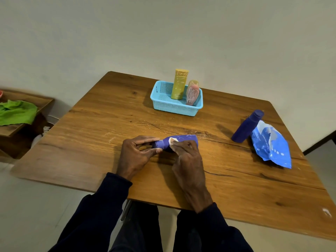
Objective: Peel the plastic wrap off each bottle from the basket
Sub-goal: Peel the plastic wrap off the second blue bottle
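Observation:
A purple bottle [179,140] wrapped in clear plastic lies on its side near the middle of the wooden table [91,142]. My left hand [136,153] grips its cap end. My right hand [187,155] rests over its body, the fingers pinching the wrap beside a pale patch. At the far side, a light blue basket [163,104] holds a tall yellow bottle [179,84] and a shorter pink bottle [192,94], both standing and wrapped in plastic. A dark blue bottle [247,127] with no visible wrap stands at the right.
A blue plastic pouch [272,148] lies at the table's right side, touching the dark blue bottle. To the left, off the table, a low wooden shelf [27,102] carries a green cloth [16,111]. A plain wall rises behind the table.

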